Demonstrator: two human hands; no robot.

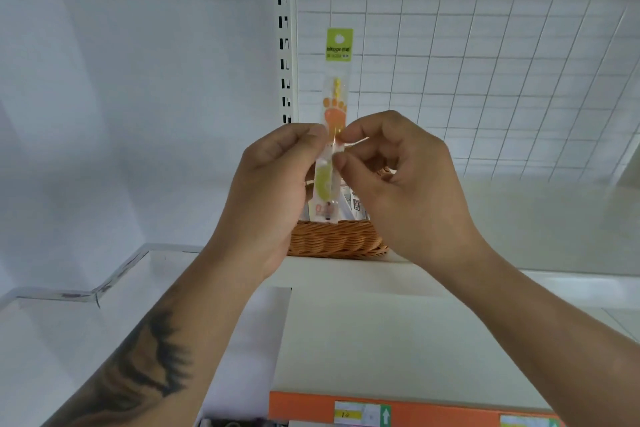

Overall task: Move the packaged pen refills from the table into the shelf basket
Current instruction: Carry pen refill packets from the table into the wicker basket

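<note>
Carry step, nearly at drop: both hands pinch 1 refill pkg [335,135] upright, just above/in front of wicker basket [337,239]. Left hand [273,184] grips mid-pkg; right hand [398,177] too. Next, prob: lower into basket, let go.

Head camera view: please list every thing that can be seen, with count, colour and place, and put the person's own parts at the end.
pen refill package: one, clear with green header and orange footprint print, held upright above the basket
wicker basket: one, orange-brown, on the shelf behind the hands, with other packages inside
shelf: one, cream white with orange front edge
price labels: two partly visible, white, yellow and green, on the orange edge
wire grid panel: one, white, behind the shelf
slotted upright: one, white, left of the grid
left hand: pinches the package
right hand: pinches the package
</note>
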